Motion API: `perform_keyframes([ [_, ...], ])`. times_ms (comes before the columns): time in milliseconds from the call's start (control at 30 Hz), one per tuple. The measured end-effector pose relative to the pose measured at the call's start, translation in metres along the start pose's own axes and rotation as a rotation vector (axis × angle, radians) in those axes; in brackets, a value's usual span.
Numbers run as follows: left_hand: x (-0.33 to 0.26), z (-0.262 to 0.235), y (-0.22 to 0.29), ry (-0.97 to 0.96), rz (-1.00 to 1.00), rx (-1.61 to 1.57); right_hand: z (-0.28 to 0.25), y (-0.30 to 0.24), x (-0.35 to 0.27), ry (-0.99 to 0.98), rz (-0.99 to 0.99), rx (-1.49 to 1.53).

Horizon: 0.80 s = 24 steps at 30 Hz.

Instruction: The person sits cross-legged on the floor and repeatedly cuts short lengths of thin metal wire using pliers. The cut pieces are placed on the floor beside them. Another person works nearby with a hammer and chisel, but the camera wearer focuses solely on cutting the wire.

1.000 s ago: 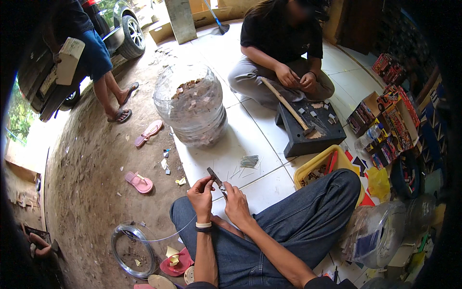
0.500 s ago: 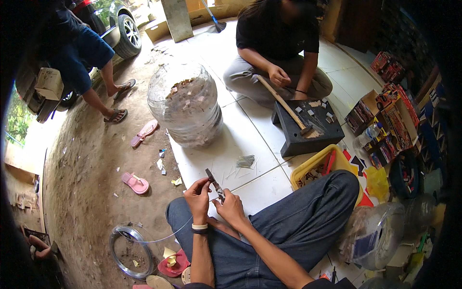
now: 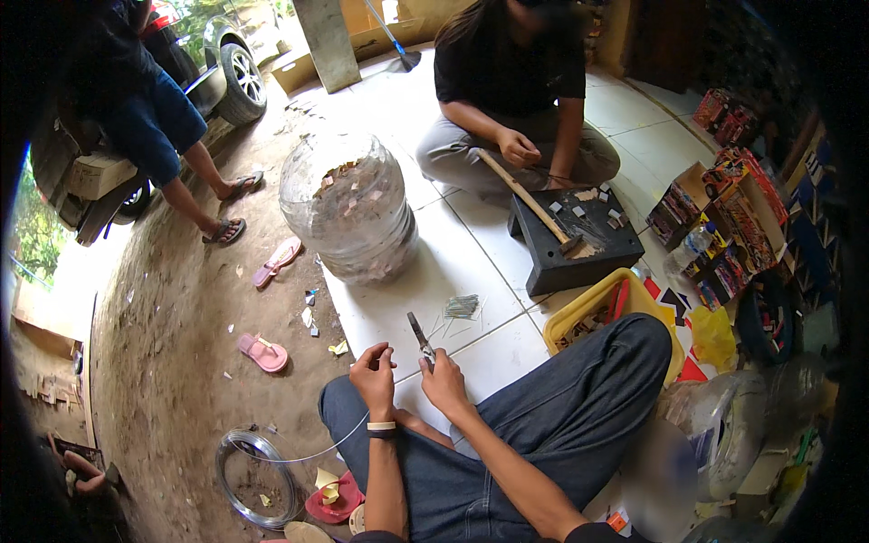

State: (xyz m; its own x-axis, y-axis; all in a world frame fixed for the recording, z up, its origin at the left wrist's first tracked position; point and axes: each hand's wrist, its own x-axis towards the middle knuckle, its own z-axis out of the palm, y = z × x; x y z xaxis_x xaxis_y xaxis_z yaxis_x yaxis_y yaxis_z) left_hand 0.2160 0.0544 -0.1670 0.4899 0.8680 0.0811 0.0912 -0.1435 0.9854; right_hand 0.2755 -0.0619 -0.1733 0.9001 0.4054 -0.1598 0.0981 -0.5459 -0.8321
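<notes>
Metal pliers (image 3: 418, 333) are sitting in the right hand (image 3: 444, 382), whose fingers are wrapping the handles while the dark jaws are pointing up and away; whether they are parted, I cannot tell. Just beside it, the left hand (image 3: 373, 376) is curling thumb and forefinger together, apparently pinching the clear or silvery wire (image 3: 335, 444), though its tip is too small to make out. The pliers are standing a little apart from those fingertips. Wire handling with the pliers seems to be the step in hand; a next move would be calling for the left fingertips and the jaws being brought together in line. Beyond the wrist, the wire is running down leftward to its coil (image 3: 224, 475), lying on the ground beside the knee. Ahead of the hands, thin cut lengths (image 3: 462, 308) are lying bunched on white tile. Farther right, a yellow tub (image 3: 584, 308) is resting past the knee, and beyond it a low black bench (image 3: 548, 258) is carrying a wooden-handled hammer (image 3: 525, 199).
</notes>
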Motion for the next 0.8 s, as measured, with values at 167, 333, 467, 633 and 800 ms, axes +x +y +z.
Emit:
perform_keyframes([
  [167,0.002,-0.004,0.007,-0.055,0.056,0.101,0.005,0.005,-0.003,-0.193,-0.058,0.101],
  [333,0.001,-0.056,0.073,-0.172,0.373,0.547,0.011,0.009,-0.004,-0.210,-0.040,0.158],
  [467,0.007,-0.149,0.172,-0.090,0.910,0.964,0.009,0.015,0.006,-0.159,0.024,0.213],
  [633,0.026,-0.206,0.270,0.583,1.044,0.551,0.019,0.012,0.011,-0.227,0.069,0.435],
  [800,0.049,-0.168,0.282,0.260,0.813,-0.635,0.002,-0.004,0.009,-0.307,-0.026,0.623],
])
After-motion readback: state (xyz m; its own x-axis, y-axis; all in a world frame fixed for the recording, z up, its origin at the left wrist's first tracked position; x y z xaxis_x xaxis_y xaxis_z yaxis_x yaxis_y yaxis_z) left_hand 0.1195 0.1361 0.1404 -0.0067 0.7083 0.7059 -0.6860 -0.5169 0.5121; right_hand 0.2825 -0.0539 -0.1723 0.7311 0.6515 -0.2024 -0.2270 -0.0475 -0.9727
